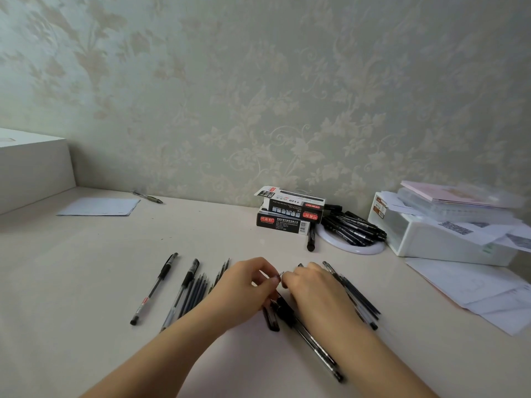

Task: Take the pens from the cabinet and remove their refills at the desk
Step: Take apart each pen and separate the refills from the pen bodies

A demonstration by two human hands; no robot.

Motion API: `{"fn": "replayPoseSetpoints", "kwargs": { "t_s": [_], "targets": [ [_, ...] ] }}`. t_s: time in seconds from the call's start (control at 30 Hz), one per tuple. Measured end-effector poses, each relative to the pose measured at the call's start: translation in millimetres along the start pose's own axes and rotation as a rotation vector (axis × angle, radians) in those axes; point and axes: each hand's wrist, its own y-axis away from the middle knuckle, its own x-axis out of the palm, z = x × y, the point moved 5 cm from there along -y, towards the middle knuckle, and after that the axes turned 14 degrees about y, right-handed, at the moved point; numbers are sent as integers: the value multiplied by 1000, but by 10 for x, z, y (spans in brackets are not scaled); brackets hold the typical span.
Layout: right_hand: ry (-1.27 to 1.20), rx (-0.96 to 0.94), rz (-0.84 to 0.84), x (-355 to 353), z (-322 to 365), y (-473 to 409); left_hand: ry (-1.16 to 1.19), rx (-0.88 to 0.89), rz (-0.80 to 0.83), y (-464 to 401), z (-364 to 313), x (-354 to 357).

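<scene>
1. Where the two hands meet over the pale desk top (86, 268), a thin metal-tipped pen refill (280, 273) shows between the fingertips; only its point is visible. The left hand (247, 285) has its fingers curled and pinches the refill from the left; the right hand (313, 285) is curled around it from the right (exact finger contact is hidden by the knuckles).
2. Just below the hands lie clear-barrelled black gel pens (313, 343), running diagonally toward the near right, with a short black pen cap (271, 318) beside them.
3. Left of the left forearm: a loose row of dark bare refills (198, 291), touching one another, and a second small bunch (221, 272) partly hidden by the hand.
4. Further left, two capped black gel pens, one (155, 288) apart from the rest, the other (184, 288) just beside the refill row.
5. Right of the right hand: another cluster of dark refills and pens (359, 297), partly under the wrist.
6. Behind, against the floral wallpaper: two stacked black-and-red pen boxes (290, 214), the upper one with its flap open; a heap of black pens (353, 228) on a white round dish (362, 249); one black pen (311, 239) leaning off the boxes.
7. Far right: a white plastic drawer unit (431, 242) loaded with papers, more loose sheets (474, 291) before it.
8. Far left: a white sheet of paper (99, 206), a lone pen (148, 196), a white box (31, 168).
</scene>
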Motion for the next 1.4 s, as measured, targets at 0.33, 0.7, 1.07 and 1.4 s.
{"fn": "replayPoseSetpoints", "kwargs": {
  "t_s": [0.33, 0.7, 1.07, 1.4],
  "targets": [
    [-207, 76, -37, 18, -122, 17, -28, 27, 23, -28, 19, 11],
    [-50, 63, 33, -1, -127, 35, 3, 18, 21, -37, 42, 3],
    [-832, 400, -210, -76, -404, 77, -16, 52, 39, -26, -10, -8],
    [-1313, 490, -115, 71, -368, 125, -30, 112, 72, -9, -83, 26]
  ]
}}
